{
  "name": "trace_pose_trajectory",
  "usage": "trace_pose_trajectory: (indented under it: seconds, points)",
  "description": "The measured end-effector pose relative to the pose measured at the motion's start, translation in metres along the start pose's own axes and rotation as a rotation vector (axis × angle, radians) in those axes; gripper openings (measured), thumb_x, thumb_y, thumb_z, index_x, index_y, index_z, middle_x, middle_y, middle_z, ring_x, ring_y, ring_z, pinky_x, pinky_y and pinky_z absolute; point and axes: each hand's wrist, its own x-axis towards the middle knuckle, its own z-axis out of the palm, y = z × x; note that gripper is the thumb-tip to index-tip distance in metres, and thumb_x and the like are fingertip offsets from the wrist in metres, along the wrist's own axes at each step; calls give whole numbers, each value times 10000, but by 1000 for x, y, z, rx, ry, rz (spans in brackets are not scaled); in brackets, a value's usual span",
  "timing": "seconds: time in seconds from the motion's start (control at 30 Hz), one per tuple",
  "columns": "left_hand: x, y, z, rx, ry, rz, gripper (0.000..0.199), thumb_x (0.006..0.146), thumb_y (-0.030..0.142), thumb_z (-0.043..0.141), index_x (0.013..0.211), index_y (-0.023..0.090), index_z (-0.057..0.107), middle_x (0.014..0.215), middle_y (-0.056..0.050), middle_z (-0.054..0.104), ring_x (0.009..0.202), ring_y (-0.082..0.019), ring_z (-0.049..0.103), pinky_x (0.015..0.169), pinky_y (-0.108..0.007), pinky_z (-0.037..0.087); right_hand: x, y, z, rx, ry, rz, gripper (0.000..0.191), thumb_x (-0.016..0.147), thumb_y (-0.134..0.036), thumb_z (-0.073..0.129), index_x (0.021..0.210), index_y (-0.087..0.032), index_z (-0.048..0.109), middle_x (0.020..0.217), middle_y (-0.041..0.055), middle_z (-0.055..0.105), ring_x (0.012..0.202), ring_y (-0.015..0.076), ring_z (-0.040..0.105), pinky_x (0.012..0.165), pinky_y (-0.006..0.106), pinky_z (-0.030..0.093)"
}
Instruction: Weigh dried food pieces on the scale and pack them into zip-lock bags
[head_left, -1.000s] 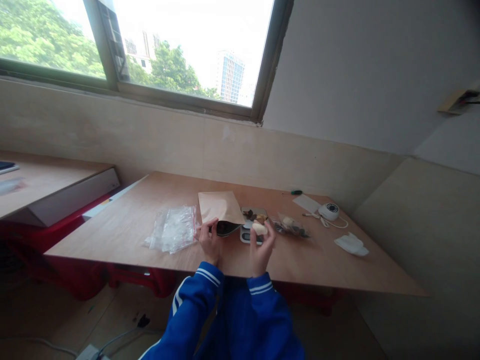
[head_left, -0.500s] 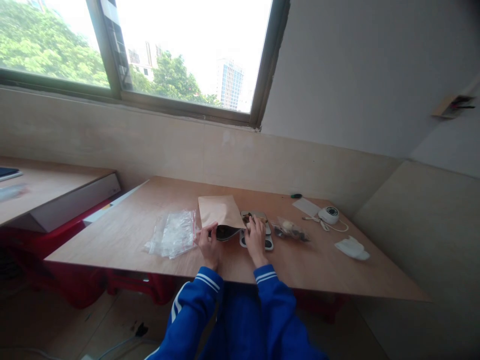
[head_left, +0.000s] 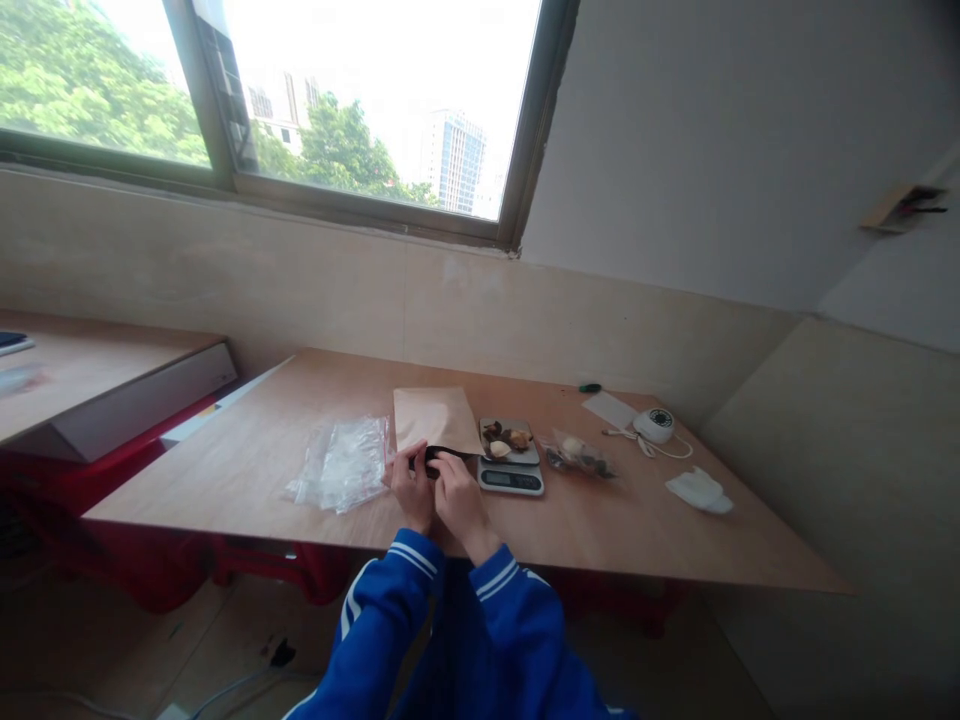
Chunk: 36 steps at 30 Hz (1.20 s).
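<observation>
A brown paper bag (head_left: 436, 416) lies on the table with its dark-lined mouth toward me. My left hand (head_left: 412, 492) pinches the bag's near left edge and holds the mouth apart. At the opening, my right hand (head_left: 459, 496) has its fingers bent together, with the fingertips partly hidden in the mouth; what they hold, if anything, cannot be made out. Just right of the bag stands a white kitchen scale (head_left: 511, 480). On its platform rest several brown and pale dried pieces (head_left: 508, 440), apart from both hands.
Clear plastic zip bags (head_left: 346, 465) lie to the left. Right of the scale is a clear bag of dried pieces (head_left: 577, 455). Farther right are a white dome camera (head_left: 654, 427) with cables, a crumpled white wrapper (head_left: 699, 490) and a green-handled tool (head_left: 590, 388).
My right hand has moved left from the scale to the bag's mouth, uncovering the scale and the pieces on it. My left hand stays at the bag's edge.
</observation>
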Motion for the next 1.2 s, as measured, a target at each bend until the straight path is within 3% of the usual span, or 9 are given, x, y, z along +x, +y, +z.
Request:
trace_pose_trajectory:
  seconds: [0.13,0.3,0.47,0.57,0.77,1.0,1.1,1.2]
  points:
    - [1,-2,0,0,-5,14,257,889,375,473,901,209,669,909,-37,706,867,-188,583,921,-399,330,13,-3,11,-157,-77,203,330,833,-26,358,1041,-96,605,1052,147,630,1022,228,580,865,323,498]
    - [0,-5,0,-4,9,0,261,889,378,472,916,210,669,920,-42,703,875,-197,573,903,-397,340,22,-5,19,-292,-187,360,310,875,-62,367,1097,-40,582,1054,203,635,994,262,607,829,342,507]
    - [-1,-6,1,-17,-15,10,244,892,366,474,903,226,673,917,-31,702,863,-192,578,915,-400,330,35,-1,20,-338,-307,440,323,892,-66,344,1088,-23,596,1043,227,653,972,287,632,820,375,501]
    - [0,-6,1,-16,4,-19,249,889,371,470,906,224,670,922,-35,698,885,-198,574,919,-399,333,42,0,22,-319,-346,412,299,906,-110,371,1033,-73,640,1011,188,682,940,285,650,836,379,492]
    - [1,-4,-1,8,9,-55,257,886,383,468,918,220,663,931,-40,694,902,-203,570,923,-402,325,38,4,29,-203,-226,390,281,898,-109,394,959,-86,667,920,200,698,847,301,666,784,396,497]
    - [1,-3,-1,19,-8,-63,256,891,370,460,926,214,660,943,-42,689,911,-196,565,934,-397,314,6,10,28,-87,-53,277,335,872,-130,443,1180,-101,570,1082,183,635,979,280,623,816,395,525]
    - [2,-2,-2,20,-2,-77,249,892,368,461,927,217,656,943,-35,689,905,-192,558,929,-395,312,-10,7,16,108,20,218,344,882,-182,463,1212,-133,548,1136,148,623,1055,248,598,904,388,503]
    - [2,-2,-2,31,8,-103,244,893,373,462,922,221,651,960,-31,690,914,-198,556,920,-399,308,-25,3,-7,378,10,159,338,903,-246,459,1228,-181,526,1198,101,613,1112,208,579,963,365,474]
